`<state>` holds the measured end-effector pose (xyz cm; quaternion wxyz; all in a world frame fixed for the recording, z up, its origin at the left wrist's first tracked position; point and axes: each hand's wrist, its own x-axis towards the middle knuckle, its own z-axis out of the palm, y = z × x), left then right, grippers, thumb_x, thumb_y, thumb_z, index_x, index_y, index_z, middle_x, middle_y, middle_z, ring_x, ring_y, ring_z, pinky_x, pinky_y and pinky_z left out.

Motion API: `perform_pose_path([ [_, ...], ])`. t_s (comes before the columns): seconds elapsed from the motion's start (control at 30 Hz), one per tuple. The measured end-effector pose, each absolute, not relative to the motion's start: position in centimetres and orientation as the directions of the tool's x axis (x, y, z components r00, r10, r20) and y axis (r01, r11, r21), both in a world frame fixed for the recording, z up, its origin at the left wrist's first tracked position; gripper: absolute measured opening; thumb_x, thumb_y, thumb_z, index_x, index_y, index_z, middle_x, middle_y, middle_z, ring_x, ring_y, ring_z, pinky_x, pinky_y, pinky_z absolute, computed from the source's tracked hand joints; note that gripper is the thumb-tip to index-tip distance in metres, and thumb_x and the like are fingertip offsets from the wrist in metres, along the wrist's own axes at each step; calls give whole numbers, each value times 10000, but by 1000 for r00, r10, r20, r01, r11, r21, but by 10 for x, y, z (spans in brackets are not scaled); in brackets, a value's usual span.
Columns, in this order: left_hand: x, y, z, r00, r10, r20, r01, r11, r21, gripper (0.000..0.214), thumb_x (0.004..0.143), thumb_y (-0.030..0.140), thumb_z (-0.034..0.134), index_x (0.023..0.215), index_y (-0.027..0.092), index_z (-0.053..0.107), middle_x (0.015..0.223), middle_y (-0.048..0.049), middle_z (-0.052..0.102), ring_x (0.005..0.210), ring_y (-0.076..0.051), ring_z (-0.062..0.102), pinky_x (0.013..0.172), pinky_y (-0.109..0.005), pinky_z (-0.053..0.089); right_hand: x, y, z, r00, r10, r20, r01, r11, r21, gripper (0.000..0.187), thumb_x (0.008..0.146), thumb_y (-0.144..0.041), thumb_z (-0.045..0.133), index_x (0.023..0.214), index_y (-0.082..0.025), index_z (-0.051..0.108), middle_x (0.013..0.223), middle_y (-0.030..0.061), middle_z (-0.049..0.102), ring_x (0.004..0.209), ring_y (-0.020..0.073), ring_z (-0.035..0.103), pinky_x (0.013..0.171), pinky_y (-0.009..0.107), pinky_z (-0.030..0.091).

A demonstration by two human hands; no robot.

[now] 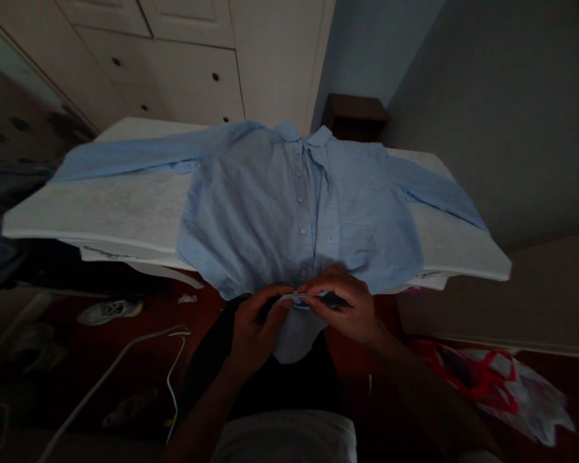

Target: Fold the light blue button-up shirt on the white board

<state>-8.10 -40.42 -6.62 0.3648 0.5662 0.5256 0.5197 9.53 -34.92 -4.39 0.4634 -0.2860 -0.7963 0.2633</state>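
A light blue button-up shirt (251,199) lies spread face up on a white board, its collar at the far side and a sleeve out to each side. Its front is partly open, with pale buttons down one edge and buttonholes down the other. At the near hem, my left hand (258,328) pinches the front edge between thumb and fingers. Close beside it, my right hand (345,302) pinches the same edge near a low button. The fingertips almost meet and hide what lies between them. Below the hands hangs the shirt's tail.
Under the shirt is the white board (101,206), its ends jutting out left and right. Behind stand white drawers (183,71) and a brown box-like unit (357,109). On the red floor are a shoe (110,313), a white cord (120,357) and a red-and-white plastic bag (506,386).
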Motion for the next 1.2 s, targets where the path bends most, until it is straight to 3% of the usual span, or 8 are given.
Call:
perform_pose_path([
  [0.17,-83,-402,-62,-94,987,128,196,-107,975,160,857,299,626,958,231,731,898,-2,754,801,-139,699,745,-213,543,93,-350,-37,-390,799,458,289,578,-763,34,834,-209,672,806,-227,665,753,-8,725,693,137,650,653,286,490],
  [0.33,-82,-400,-60,-146,983,112,225,-77,971,173,843,331,633,910,218,744,851,-9,757,772,-150,702,748,-236,556,92,-350,-30,-415,820,394,353,545,-761,56,830,-231,683,775,-227,672,710,-22,704,678,127,636,637,263,474],
  [0.5,-82,-398,-56,-131,981,140,248,-104,963,172,823,340,659,894,209,746,813,-13,757,715,-155,702,661,-228,563,93,-349,-26,-438,799,412,351,574,-740,52,837,-225,679,786,-214,687,713,-23,705,669,120,625,631,257,462],
  [0.87,-78,-398,-59,-177,973,147,144,-122,982,136,828,314,661,848,212,749,793,1,755,708,-147,699,675,-230,560,90,-348,-23,-423,832,359,308,505,-807,62,839,-245,680,785,-218,696,708,-27,698,659,113,634,606,237,471],
  [1.2,-73,-398,-58,-237,965,117,187,-73,980,176,829,347,646,823,204,748,744,6,745,666,-143,687,631,-220,554,90,-350,-31,-400,814,421,341,559,-756,87,861,-264,658,798,-215,691,714,-17,703,663,122,627,621,249,468],
])
